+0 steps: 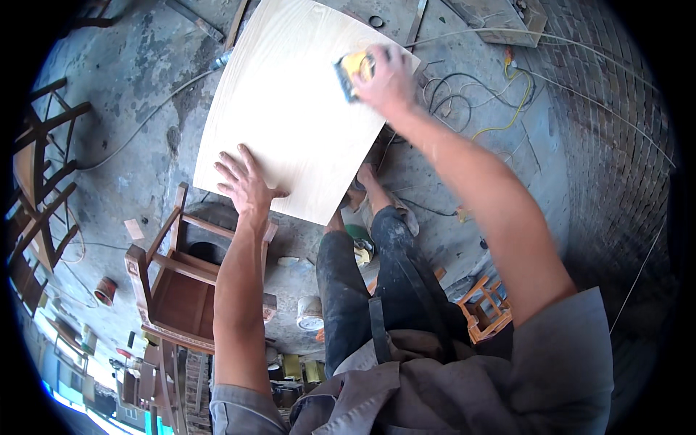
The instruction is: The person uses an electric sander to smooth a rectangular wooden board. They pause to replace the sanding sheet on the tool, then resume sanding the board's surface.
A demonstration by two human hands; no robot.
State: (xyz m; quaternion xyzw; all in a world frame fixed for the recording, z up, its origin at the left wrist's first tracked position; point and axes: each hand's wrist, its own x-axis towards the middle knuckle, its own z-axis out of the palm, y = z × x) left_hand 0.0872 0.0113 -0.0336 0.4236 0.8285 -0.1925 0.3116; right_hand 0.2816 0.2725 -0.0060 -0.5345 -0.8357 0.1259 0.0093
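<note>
Yellow sander (pixel 355 69) with a dark base is gripped from above by the right hand (pixel 390 83), fingers curled over its body. Both are blurred; exact finger placement cannot be told. Sander is located on the wooden panel (pixel 290 116), towards its far end, near the right-hand edge. Left hand (pixel 249 185) is laid on the panel's near left part, fingers spread, thumb held out to the right; nothing is pinched.

Sander is judged fairly light, hard-shelled, compact; best held with the palm over the top and fingers down the sides, clear of the base. Panel is judged stiff, flat, broad and awkward for one hand; best lifted by two opposite edges. Face looks smooth, so slipping is possible if unbraced; corners probably easily dented.

Further out: trousered legs (pixel 341 290) are seen below the panel; a wooden chair frame (pixel 142 290) is placed to the left, an orange wooden stool (pixel 478 312) to the right. Loose yellow cable (pixel 504 129) is strewn on the concrete floor (pixel 145 145), short of the brick wall (pixel 609 94).

Panel's far end is cut off at the top edge; its support is hidden underneath. Sander's base underside is hidden. Whether the pale cable (pixel 478 30) is joined to the sander cannot be told. Lower-left clutter is hard to make out.
</note>
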